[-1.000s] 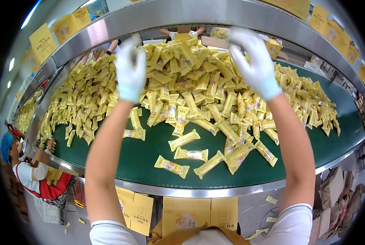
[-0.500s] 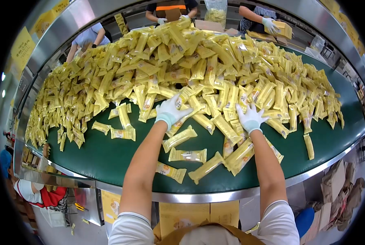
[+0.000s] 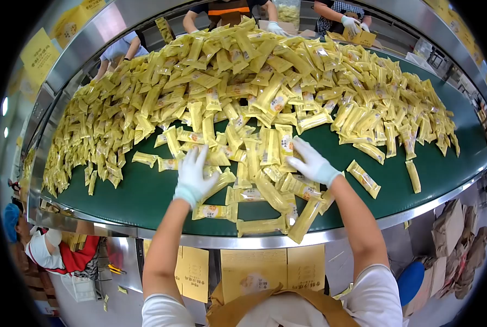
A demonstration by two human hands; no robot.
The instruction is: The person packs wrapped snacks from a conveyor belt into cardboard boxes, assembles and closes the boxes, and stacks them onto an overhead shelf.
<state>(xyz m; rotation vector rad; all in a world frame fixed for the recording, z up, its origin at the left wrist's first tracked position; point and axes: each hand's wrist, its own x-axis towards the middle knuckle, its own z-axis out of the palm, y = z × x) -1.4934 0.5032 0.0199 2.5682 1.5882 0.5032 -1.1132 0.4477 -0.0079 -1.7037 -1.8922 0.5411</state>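
Observation:
My left hand (image 3: pixel 194 174), in a white glove, is spread flat beside several yellow wrapped snack packets (image 3: pixel 215 211) near the front of the green belt. Its fingers touch or hover over them; I cannot tell which. My right hand (image 3: pixel 315 162), also gloved, has its fingers stretched out and pointing left. Their tips are against an upright-lying yellow packet (image 3: pixel 286 143) at the right side of a loose cluster. Neither hand grips a packet. Behind both hands rises a large heap of the same packets (image 3: pixel 221 76).
A metal rim (image 3: pixel 200 240) edges the green belt (image 3: pixel 145 201). Below it stand open yellow cartons (image 3: pixel 254 267). Across the belt, co-workers handle things, one with a yellow box (image 3: pixel 359 37). Another person (image 3: pixel 47 248) is at lower left. Brown sacks (image 3: pixel 461 245) lie at right.
Both hands have come nearer the front edge, the left also shifting left and the right turning inward. A batch of packets has slid forward from the heap, exposing green belt at right.

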